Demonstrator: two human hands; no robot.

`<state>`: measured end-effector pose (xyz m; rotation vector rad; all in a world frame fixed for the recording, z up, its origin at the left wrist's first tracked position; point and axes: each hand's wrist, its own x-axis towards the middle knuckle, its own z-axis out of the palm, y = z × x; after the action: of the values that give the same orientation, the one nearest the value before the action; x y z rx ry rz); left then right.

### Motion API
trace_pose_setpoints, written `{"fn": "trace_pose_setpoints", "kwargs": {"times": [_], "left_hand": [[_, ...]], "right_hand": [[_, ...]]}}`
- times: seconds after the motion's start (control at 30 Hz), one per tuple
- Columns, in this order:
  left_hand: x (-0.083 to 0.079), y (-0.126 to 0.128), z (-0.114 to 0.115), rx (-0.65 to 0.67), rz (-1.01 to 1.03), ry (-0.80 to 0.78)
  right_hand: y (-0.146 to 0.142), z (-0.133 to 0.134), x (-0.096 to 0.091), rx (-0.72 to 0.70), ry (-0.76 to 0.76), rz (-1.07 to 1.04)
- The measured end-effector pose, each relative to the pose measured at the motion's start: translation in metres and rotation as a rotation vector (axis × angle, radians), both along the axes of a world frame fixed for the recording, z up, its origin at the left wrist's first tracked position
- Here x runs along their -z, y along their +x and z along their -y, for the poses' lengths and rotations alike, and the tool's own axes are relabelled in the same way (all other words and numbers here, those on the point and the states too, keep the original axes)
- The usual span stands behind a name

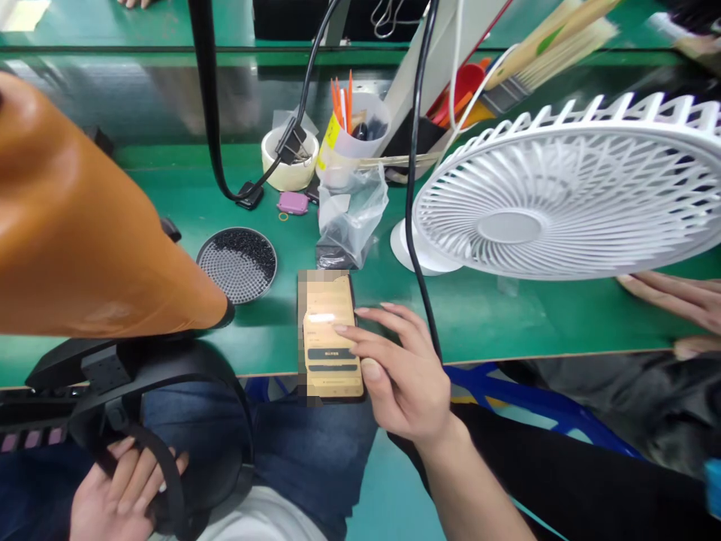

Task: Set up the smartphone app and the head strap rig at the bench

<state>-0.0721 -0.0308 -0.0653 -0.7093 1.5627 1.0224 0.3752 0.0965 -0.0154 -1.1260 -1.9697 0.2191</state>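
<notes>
A smartphone lies flat on the green workbench near its front edge, its lit screen pixelated and showing pale orange. My right hand rests over it, with the fingertips touching the screen. Low on my lap, my left hand curls around a black strap, part of a black padded harness. A large orange cone-shaped object close to the camera hides the bench at the left.
A white desk fan stands right of the phone, a black cable hanging past it. Behind lie a plastic bag, a tape roll, a pen cup and a mesh dish of black pellets. Another person's hand lies at right.
</notes>
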Motion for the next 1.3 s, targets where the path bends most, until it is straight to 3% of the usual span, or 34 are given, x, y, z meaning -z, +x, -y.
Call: {"fn": "trace_pose_setpoints", "kwargs": {"times": [0.13,0.33,0.5,0.93,1.17,1.3], "left_hand": [[0.001,-0.001,0.0,0.013,-0.022,0.017],[-0.001,-0.001,0.002,0.034,-0.032,0.02],[-0.001,0.0,0.001,0.046,-0.042,0.029],[-0.01,0.012,-0.007,-0.037,-0.023,-0.021],[-0.001,0.002,-0.001,0.002,0.005,-0.017],[0.001,0.001,0.0,-0.003,0.006,-0.006]], "right_hand": [[-0.001,-0.002,0.0,0.033,-0.015,0.003],[0.001,0.001,-0.001,-0.034,0.012,-0.031],[-0.001,0.0,0.0,0.016,-0.001,-0.013],[-0.001,0.0,0.0,0.029,0.006,-0.08],[-0.002,-0.002,-0.004,0.043,-0.065,0.025],[0.0,0.0,-0.005,-0.024,-0.014,-0.018]]}}
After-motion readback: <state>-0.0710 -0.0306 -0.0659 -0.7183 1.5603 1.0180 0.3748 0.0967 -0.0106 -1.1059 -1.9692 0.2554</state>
